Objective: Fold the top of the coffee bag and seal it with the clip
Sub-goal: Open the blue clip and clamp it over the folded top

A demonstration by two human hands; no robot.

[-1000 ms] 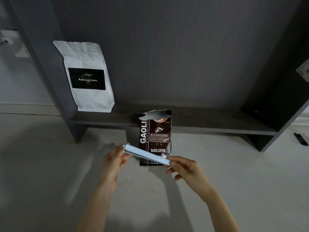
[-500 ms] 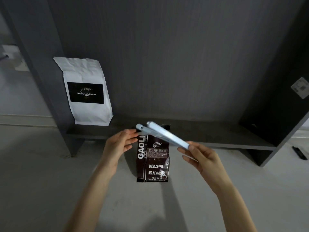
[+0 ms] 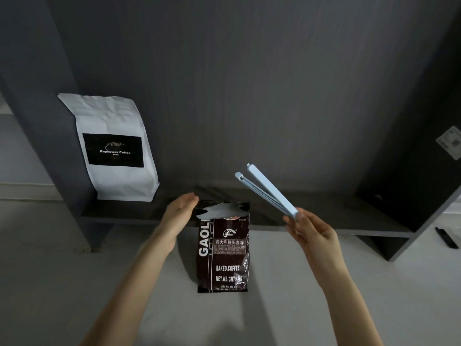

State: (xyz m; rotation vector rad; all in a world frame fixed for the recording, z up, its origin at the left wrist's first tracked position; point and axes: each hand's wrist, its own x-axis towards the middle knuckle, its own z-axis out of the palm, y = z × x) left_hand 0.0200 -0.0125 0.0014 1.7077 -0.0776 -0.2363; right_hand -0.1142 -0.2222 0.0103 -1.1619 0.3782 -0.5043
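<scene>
A dark brown coffee bag (image 3: 224, 248) labelled GAOLI stands upright on the pale floor, its torn top open and showing silver lining. My left hand (image 3: 180, 213) is at the bag's upper left corner, fingers straight and together, touching or nearly touching the top edge. My right hand (image 3: 309, 229) is to the right of the bag and holds a long light-blue clip (image 3: 267, 189) by its hinged end. The clip's two arms are spread apart at the far end, pointing up and left, clear of the bag.
A white coffee bag (image 3: 114, 148) with a black label stands on the low dark grey shelf (image 3: 324, 218) behind. Dark shelf uprights rise at left and right. A small black object (image 3: 447, 237) lies on the floor at far right.
My left hand let go of the clip and dropped to the bag's top left corner. My right hand swung the clip, now spread wider, up and to the right, away from the bag.
</scene>
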